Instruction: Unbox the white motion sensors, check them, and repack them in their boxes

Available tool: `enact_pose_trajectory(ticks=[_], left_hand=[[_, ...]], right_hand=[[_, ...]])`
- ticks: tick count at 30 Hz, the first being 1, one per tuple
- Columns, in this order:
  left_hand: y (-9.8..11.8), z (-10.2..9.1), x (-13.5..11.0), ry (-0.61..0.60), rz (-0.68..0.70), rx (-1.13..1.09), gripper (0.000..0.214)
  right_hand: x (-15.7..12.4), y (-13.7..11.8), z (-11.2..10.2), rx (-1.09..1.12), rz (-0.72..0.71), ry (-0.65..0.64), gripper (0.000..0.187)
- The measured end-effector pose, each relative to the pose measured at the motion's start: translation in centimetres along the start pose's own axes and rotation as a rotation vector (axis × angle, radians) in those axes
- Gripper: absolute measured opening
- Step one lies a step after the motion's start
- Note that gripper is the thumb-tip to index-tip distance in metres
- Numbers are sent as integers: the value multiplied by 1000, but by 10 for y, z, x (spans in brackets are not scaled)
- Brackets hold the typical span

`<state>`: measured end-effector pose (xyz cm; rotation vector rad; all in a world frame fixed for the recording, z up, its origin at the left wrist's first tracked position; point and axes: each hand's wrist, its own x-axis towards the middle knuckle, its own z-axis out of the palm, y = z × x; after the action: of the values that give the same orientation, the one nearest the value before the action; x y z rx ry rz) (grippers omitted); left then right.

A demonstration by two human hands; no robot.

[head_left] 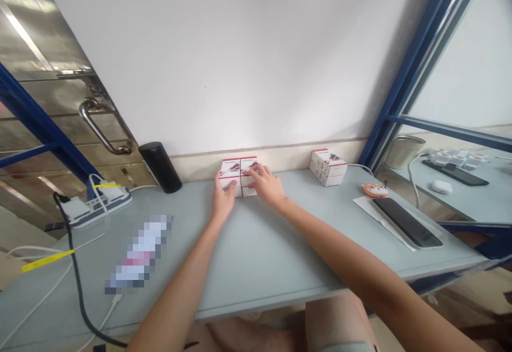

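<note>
Two small white-and-red cardboard boxes stand side by side against the base of the wall, a thin dark gap between them. My left hand (223, 201) is closed around the left box (230, 167), its thumb on the front and the fingers hidden along the far side. On the right box (248, 162) my right hand (268, 185) rests with bent fingers over its top and right side, gripping it. Further right, a block of similar boxes (328, 169) sits near the wall, apart from both hands.
A black cylinder (160, 168) stands at the left by the wall, beside a power strip (98, 208) with cables. A pixelated flat item (140, 256) lies front left. At right are an orange animal-shaped item (375, 190) and a dark phone (407, 222) on white paper.
</note>
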<state>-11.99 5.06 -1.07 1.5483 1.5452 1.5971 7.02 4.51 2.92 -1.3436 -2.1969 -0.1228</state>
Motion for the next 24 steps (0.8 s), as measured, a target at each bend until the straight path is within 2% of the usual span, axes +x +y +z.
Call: enact_pose_trajectory(ticks=[3,5,7,10,12,14,16,19,21,24], left_hand=[[4,0,0,-2,-17,23,74],[8,1,-3,0,-26,37,73],[15,3,-8,43,11,86,74],[31,6,-18,197,189,253,71],[43,10,-25,286,334,336,62],[54,15,-34,303,453,355,55],[60,21,-44,261,553,342,52],[63,32,-59,96,614,228,47],[64,38,-68,-82,505,80,43],[69,43,-76,-316,162,-148,54]], right_hand=[[-2,20,-20,53,-22,29,49],[-7,50,-38,24,54,137,51],[-15,89,-57,-65,195,276,45],[-32,151,-76,-220,400,396,43],[-44,181,-80,-285,521,388,50],[-54,198,-79,-259,613,317,57],[-61,202,-77,-208,617,319,60],[-64,187,-80,-77,434,479,58],[-65,163,-82,119,302,546,57],[-70,112,-78,539,245,435,52]])
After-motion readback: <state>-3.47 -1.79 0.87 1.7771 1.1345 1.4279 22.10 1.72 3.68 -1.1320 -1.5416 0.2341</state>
